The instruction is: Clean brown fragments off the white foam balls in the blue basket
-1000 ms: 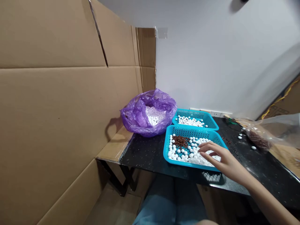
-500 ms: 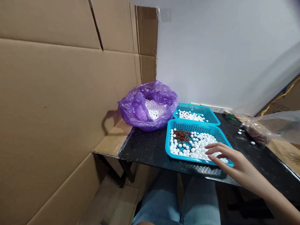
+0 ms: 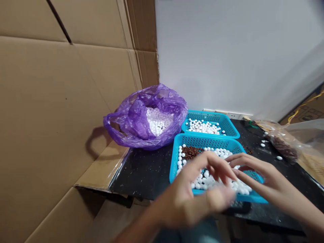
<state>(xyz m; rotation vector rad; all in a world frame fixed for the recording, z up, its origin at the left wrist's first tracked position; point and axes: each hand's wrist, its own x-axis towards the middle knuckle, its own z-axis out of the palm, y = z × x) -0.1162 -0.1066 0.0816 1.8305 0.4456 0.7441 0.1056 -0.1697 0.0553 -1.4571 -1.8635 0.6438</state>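
Observation:
My left hand (image 3: 192,192) hangs over the front of the near blue basket (image 3: 172,168), blurred by motion. Its fingers curve, with the thumb apart from them, and nothing shows in its grasp. Over the basket's right side is my right hand (image 3: 264,173), fingers loosely bent, thumb and forefinger tips apart. The two hands' fingertips come close together above the white balls (image 3: 206,180) in that basket. A heap of brown bits (image 3: 191,152) lies among the balls at the back left. Part of the basket's front is hidden behind my left hand.
Behind stands a second blue basket (image 3: 229,125) with white balls. A purple plastic bag (image 3: 126,116) of white balls sits at the left, by a cardboard wall (image 3: 50,118). On the right of the black table (image 3: 144,168) lie a clear bag of brown bits (image 3: 285,148) and several loose balls.
My left hand has come into view from below and reached over the near basket. The right hand stays over the basket's right side. The view has shifted, bringing the basket closer.

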